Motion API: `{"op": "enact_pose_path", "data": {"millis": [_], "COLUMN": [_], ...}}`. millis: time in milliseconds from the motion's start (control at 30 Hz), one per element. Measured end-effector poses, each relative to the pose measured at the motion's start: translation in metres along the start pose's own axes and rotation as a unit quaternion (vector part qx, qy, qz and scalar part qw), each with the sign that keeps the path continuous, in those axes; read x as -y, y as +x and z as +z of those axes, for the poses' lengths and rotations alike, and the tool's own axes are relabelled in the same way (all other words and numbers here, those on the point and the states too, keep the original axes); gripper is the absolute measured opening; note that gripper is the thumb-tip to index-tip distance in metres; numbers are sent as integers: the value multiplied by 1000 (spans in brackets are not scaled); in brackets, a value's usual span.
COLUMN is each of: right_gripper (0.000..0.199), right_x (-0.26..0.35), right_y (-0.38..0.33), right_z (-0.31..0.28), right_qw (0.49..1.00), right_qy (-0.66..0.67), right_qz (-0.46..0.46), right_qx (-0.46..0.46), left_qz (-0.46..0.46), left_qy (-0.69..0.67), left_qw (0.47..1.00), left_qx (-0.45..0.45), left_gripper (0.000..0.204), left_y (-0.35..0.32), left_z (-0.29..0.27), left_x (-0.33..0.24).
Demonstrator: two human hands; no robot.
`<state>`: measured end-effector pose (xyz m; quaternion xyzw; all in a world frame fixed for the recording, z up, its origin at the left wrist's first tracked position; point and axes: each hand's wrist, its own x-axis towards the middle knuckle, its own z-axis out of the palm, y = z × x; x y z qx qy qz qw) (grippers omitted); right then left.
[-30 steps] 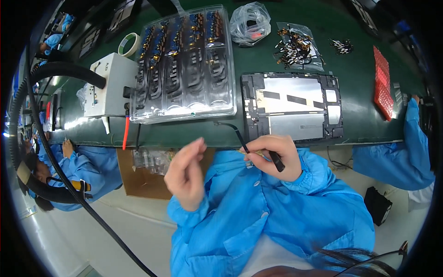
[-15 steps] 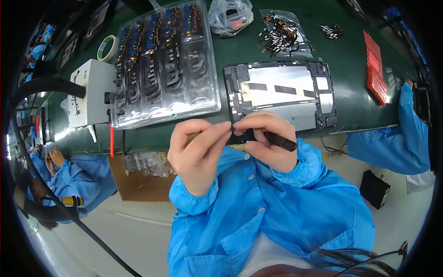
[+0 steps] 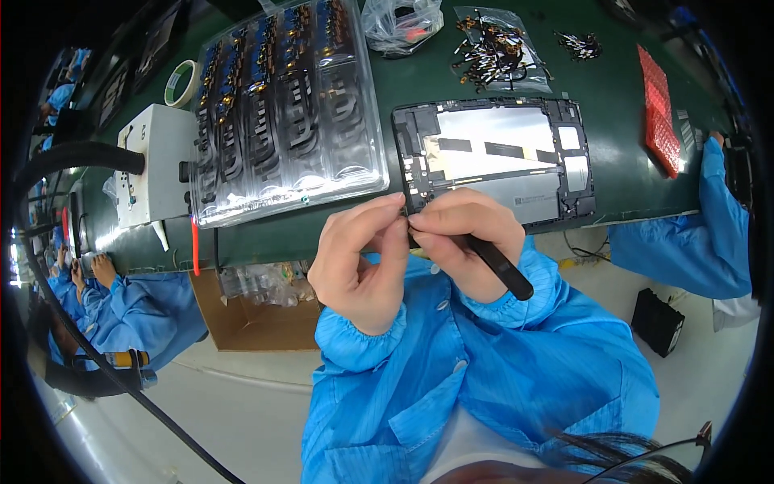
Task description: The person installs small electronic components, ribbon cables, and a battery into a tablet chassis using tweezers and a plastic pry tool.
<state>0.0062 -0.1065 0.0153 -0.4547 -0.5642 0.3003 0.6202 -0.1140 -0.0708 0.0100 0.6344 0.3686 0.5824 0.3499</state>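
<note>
My left hand (image 3: 359,262) is closed in a pinch, its fingertips meeting those of my right hand at the near left corner of the tablet housing. Whatever sits between the fingertips is small, dark and mostly hidden. In the palm of my right hand (image 3: 472,234) lies a pair of black tweezers (image 3: 504,270), rounded end toward me; the tips are hidden. Thumb and index finger of that hand pinch at the same small spot. Just beyond my hands, the open tablet housing (image 3: 528,194) lies flat, with silver plates, black strips and a dark frame.
Left stands a clear plastic tray (image 3: 351,181) of circuit boards and black parts, beside a white box (image 3: 165,189) with a thick black hose. A bag of small cable parts (image 3: 496,56), a loose pile of them (image 3: 579,46) and red bubble wrap (image 3: 661,133) lie farther off. Co-workers sit on both sides.
Both hands have come slightly nearer to me, and the left has shifted right with its fingers more upright. The tweezers' rounded end has swung down and toward me.
</note>
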Motion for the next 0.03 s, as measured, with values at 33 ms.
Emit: {"op": "enact_pose_path", "data": {"millis": [33], "right_gripper": [20], "right_x": [1], "right_y": [0], "right_z": [-1], "right_qw": [1000], "right_qy": [-8], "right_qz": [2], "right_qx": [4], "left_qz": [0], "left_qy": [-1], "left_qw": [1000], "left_qx": [0], "left_gripper": [23], "left_y": [0], "left_z": [0], "left_x": [0]}}
